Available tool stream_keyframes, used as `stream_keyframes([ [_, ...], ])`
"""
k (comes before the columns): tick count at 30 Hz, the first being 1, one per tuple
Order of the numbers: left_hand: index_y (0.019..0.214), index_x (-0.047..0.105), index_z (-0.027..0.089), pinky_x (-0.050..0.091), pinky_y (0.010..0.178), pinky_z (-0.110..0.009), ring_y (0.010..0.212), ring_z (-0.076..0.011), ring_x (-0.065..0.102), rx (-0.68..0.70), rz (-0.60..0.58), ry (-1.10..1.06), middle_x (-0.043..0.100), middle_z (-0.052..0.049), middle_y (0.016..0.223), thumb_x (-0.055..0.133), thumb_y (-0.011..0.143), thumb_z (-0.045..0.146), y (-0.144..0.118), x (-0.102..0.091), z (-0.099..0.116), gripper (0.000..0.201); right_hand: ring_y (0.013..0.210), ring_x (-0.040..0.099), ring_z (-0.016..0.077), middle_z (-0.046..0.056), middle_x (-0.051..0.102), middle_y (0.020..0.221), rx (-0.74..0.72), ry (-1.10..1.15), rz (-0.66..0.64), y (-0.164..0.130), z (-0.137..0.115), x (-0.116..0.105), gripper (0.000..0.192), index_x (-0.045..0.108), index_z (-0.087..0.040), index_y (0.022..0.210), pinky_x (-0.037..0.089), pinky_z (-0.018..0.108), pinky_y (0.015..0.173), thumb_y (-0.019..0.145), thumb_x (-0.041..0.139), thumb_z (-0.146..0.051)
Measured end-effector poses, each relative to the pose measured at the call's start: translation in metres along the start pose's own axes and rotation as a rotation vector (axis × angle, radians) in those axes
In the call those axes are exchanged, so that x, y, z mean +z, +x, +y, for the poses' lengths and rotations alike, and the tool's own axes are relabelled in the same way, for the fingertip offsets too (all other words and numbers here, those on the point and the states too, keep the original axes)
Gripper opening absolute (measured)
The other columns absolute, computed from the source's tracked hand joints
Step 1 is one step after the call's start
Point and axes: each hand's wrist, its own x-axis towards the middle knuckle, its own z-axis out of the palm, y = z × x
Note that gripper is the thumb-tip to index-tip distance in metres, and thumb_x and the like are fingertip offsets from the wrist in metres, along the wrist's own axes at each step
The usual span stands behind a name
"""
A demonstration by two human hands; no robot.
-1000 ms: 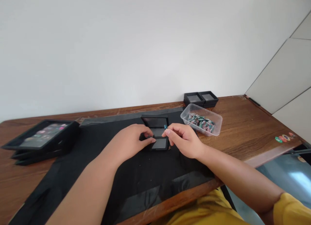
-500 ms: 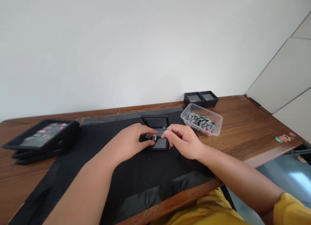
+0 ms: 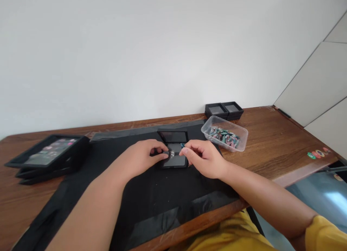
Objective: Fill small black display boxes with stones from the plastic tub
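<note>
Left hand (image 3: pixel 145 158) fingers pinched on a small pale stone (image 3: pixel 172 154) over the open black box (image 3: pixel 175 160); right hand (image 3: pixel 204 159) fingers clamped on a blue-tipped tool (image 3: pixel 182 145) just beside it.

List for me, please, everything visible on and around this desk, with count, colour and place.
Small display box: one, black, open on the mat, between the hands.
Small shiny piece: one, silvery, on the box at the left fingertips.
Mat: one, black, desk centre.
Plastic tub: one, clear, holding green and reddish stones, right of the box.
Small boxes: two, black, by the wall.
Flat trays: a stack, black, far left.
Desk: one, brown wood.
Left hand: on the box.
Right hand: pinching a small blue-tipped item.
</note>
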Motion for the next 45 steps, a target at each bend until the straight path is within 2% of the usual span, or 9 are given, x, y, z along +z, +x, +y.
stream_keyframes([
  [6, 0.085, 0.077, 0.03, 0.051, 0.079, -0.039, 0.091, -0.0274, 0.07, 0.027, 0.021, -0.015, 0.079, -0.005, 0.097, 0.054, 0.086, 0.052, 0.001, -0.001, 0.002, 0.033, 0.055, 0.046, 0.0101, -0.003, 0.056, 0.061, 0.005, -0.048, -0.008, -0.001, -0.001, 0.0, 0.029, 0.066, -0.018, 0.081, 0.034, 0.024, 0.054, 0.099, 0.053, -0.037],
  [13, 0.087, 0.08, 0.03, 0.051, 0.078, -0.038, 0.093, -0.0292, 0.071, -0.058, 0.078, -0.061, 0.08, -0.004, 0.101, 0.053, 0.084, 0.06, 0.007, 0.005, -0.004, 0.04, 0.057, 0.044, 0.0097, -0.004, 0.051, 0.06, 0.064, -0.302, 0.022, 0.002, -0.001, -0.001, 0.029, 0.06, -0.019, 0.071, 0.025, 0.025, 0.056, 0.098, 0.057, -0.031],
  [20, 0.095, 0.08, 0.028, 0.049, 0.072, -0.037, 0.08, -0.027, 0.069, -0.11, 0.072, -0.105, 0.079, -0.004, 0.089, 0.057, 0.081, 0.065, 0.01, 0.006, -0.014, 0.045, 0.056, 0.048, 0.0097, -0.004, 0.059, 0.063, 0.121, -0.346, 0.01, 0.005, 0.0, -0.001, 0.023, 0.066, -0.019, 0.078, 0.026, 0.025, 0.057, 0.097, 0.06, -0.031],
  [26, 0.098, 0.081, 0.028, 0.053, 0.079, -0.039, 0.086, -0.028, 0.072, -0.105, 0.026, -0.157, 0.082, -0.005, 0.096, 0.061, 0.077, 0.068, 0.008, 0.003, -0.016, 0.049, 0.058, 0.054, 0.0106, -0.003, 0.067, 0.067, 0.119, -0.363, 0.011, 0.006, 0.005, 0.0, 0.016, 0.074, -0.019, 0.088, 0.032, 0.024, 0.058, 0.095, 0.063, -0.029],
  [33, 0.1, 0.082, 0.029, 0.054, 0.076, -0.037, 0.084, -0.0272, 0.073, -0.134, -0.067, -0.178, 0.082, -0.004, 0.092, 0.066, 0.072, 0.069, 0.001, -0.004, -0.006, 0.051, 0.058, 0.058, 0.0103, -0.001, 0.073, 0.074, 0.043, -0.352, 0.03, 0.008, 0.012, 0.0, 0.013, 0.077, -0.019, 0.098, 0.038, 0.023, 0.06, 0.092, 0.068, -0.025],
  [41, 0.105, 0.082, 0.031, 0.053, 0.076, -0.035, 0.085, -0.026, 0.071, -0.083, -0.082, -0.087, 0.08, -0.002, 0.095, 0.065, 0.072, 0.058, -0.003, -0.005, 0.0, 0.045, 0.056, 0.055, 0.0096, 0.0, 0.077, 0.078, -0.057, -0.321, 0.042, 0.009, 0.023, 0.001, 0.014, 0.079, -0.019, 0.1, 0.04, 0.022, 0.06, 0.093, 0.068, -0.02],
  [45, 0.093, 0.082, 0.03, 0.052, 0.078, -0.035, 0.089, -0.0262, 0.072, -0.075, -0.052, -0.068, 0.081, -0.002, 0.097, 0.061, 0.077, 0.06, -0.004, -0.005, 0.005, 0.04, 0.058, 0.059, 0.01, 0.001, 0.08, 0.085, -0.116, -0.315, 0.009, 0.012, 0.028, 0.0, 0.015, 0.081, -0.021, 0.1, 0.042, 0.022, 0.06, 0.092, 0.069, -0.019],
])
